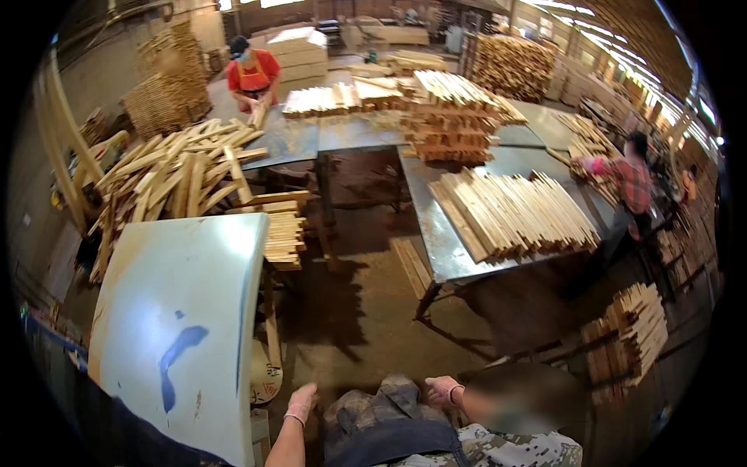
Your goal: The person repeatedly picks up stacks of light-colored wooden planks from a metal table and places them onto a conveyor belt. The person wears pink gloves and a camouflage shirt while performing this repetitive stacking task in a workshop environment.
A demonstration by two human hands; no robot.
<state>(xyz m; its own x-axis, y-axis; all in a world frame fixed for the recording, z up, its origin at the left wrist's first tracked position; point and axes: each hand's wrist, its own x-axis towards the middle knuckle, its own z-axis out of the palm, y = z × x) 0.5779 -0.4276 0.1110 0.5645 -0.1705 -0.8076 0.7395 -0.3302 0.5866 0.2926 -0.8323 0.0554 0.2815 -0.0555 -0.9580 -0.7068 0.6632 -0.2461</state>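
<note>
Low in the picture, my left hand (301,403) in a pale pink glove is beside my dark apron (401,436). It holds nothing I can see, its fingers loosely bent. On the other side of the apron, my right hand (444,389) wears a similar glove. Its fingers look slightly apart, with nothing visible in them. A blurred patch covers part of the right forearm. Nearest to my left hand is a large pale blue-green panel (187,288) with a dark blue smear. Ahead to the right, a metal table (459,268) carries a row of wooden strips (521,214).
Loose wood pieces (179,167) heap up behind the panel. Stacked strips (451,128) stand on the farther tabletop. At right, a rack (626,335) holds more strips. One person in red (253,74) and one in plaid (632,183) handle wood. Boards (408,265) lie below the table.
</note>
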